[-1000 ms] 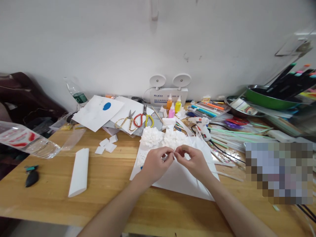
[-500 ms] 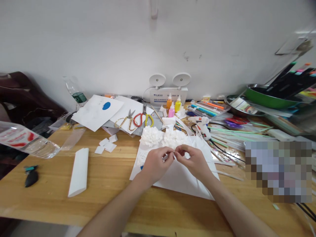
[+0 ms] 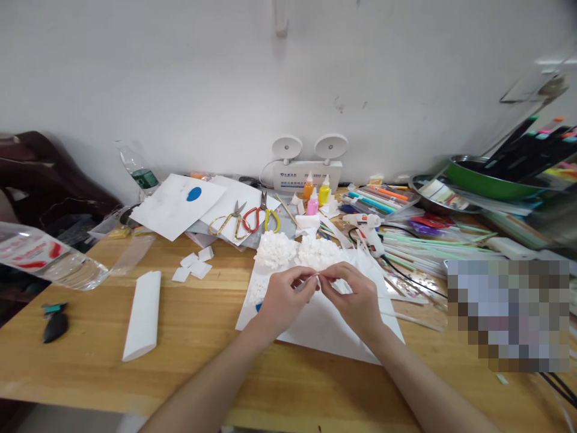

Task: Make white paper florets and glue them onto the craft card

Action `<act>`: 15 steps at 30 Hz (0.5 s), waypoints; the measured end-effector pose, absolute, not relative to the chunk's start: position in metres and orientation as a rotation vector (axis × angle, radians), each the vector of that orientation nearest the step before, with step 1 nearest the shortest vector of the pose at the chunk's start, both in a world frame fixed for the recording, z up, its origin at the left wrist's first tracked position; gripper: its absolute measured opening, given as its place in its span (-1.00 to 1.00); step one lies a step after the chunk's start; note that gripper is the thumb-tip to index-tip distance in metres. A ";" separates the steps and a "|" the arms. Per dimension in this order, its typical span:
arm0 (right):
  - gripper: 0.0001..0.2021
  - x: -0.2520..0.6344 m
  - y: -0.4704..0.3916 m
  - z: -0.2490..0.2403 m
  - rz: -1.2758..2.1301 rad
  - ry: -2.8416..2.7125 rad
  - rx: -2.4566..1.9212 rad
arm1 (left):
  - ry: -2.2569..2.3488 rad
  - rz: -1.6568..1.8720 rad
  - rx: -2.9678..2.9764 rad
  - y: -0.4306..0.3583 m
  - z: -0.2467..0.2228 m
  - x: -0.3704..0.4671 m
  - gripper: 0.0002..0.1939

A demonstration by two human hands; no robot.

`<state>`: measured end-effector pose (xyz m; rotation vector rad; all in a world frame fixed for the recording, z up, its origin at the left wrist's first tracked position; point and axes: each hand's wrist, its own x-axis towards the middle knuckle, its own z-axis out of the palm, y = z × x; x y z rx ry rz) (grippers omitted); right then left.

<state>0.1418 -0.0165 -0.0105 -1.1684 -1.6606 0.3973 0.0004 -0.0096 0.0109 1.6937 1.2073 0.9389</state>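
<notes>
White piece mostly hidden by fingertips
It sits pinched in the grip of the left hand and right hand, too small to make out; both cover parts of the paper sheet. The left edge crops the red-labelled bottle and chair, the bottom edge the forearms. A pixelated patch masks whatever lies on the desk there. Fine lettering on the lamp box is illegible.

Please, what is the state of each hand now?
Left hand: closed, pinching a small white piece.
Right hand: closed, apparently pinching the same small white piece.
</notes>
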 end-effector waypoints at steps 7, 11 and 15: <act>-0.94 0.142 -0.017 -0.006 0.617 -1.644 -1.200 | 1.192 0.981 1.676 -0.009 0.011 0.000 -0.86; -0.92 0.145 -0.015 -0.007 0.750 -1.632 -1.178 | 1.214 1.000 1.713 -0.009 0.014 0.000 -0.88; -0.92 0.148 -0.015 -0.006 0.853 -1.666 -1.124 | 1.228 1.013 1.750 -0.008 0.013 -0.001 -0.88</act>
